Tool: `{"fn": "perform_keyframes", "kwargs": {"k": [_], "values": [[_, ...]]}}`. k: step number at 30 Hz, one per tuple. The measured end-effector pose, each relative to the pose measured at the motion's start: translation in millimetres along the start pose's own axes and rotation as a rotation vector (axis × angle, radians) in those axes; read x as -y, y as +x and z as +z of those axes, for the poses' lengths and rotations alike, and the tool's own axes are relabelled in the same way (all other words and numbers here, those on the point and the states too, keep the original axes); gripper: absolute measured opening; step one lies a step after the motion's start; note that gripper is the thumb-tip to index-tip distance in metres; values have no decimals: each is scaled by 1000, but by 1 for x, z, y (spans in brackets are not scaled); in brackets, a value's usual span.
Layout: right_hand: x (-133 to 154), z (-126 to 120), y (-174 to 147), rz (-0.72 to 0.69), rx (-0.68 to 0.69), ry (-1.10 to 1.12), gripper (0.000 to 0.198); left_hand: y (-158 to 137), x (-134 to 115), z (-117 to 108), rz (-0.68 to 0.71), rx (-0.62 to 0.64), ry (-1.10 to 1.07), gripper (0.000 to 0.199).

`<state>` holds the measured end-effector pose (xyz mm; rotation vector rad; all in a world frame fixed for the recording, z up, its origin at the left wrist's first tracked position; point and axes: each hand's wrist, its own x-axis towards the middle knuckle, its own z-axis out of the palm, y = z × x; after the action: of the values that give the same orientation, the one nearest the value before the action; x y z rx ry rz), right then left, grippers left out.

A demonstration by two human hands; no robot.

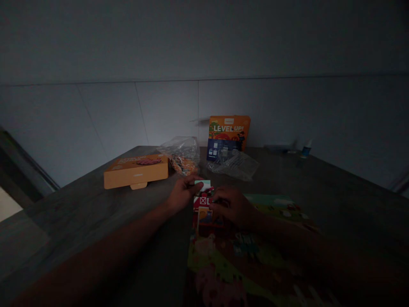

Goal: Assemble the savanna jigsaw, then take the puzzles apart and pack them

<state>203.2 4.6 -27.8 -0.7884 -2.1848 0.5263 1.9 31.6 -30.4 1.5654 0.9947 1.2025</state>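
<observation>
A farm-scene jigsaw puzzle (220,251) lies on the table in front of me, its near part very dark. At its far left corner my left hand (182,195) pinches a pale green and white puzzle piece (204,184), thumb on top. Just below that piece is a red barn section (202,200) with a white crossed window. My right hand (231,204) is closed at the right edge of this section, thumb and fingers drawn together on a puzzle piece there. The right fingers partly hide the joint between the pieces.
An orange box (137,172) lies at the left. Beside it is a clear plastic bag (183,155) with orange pieces inside. An upright "LEVEL UP!" box (228,132) stands behind another crumpled clear bag (236,165). A small bottle (306,149) is at the back right of the grey table (79,217).
</observation>
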Motion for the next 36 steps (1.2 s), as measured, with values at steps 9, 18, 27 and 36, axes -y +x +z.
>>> {"fn": "perform_keyframes", "kwargs": {"k": [9,18,27,36], "values": [[-8,3,-1,133,-68,130,16,-2,1,-1,6,65,-29,42],[1,-5,-5,58,59,318,17,-3,0,-1,-19,39,7,43],[-19,-4,2,251,-170,24,20,-8,-4,3,-72,137,-2,52],[-18,0,-4,186,-22,-535,27,-5,-2,1,-74,-22,176,34]]}}
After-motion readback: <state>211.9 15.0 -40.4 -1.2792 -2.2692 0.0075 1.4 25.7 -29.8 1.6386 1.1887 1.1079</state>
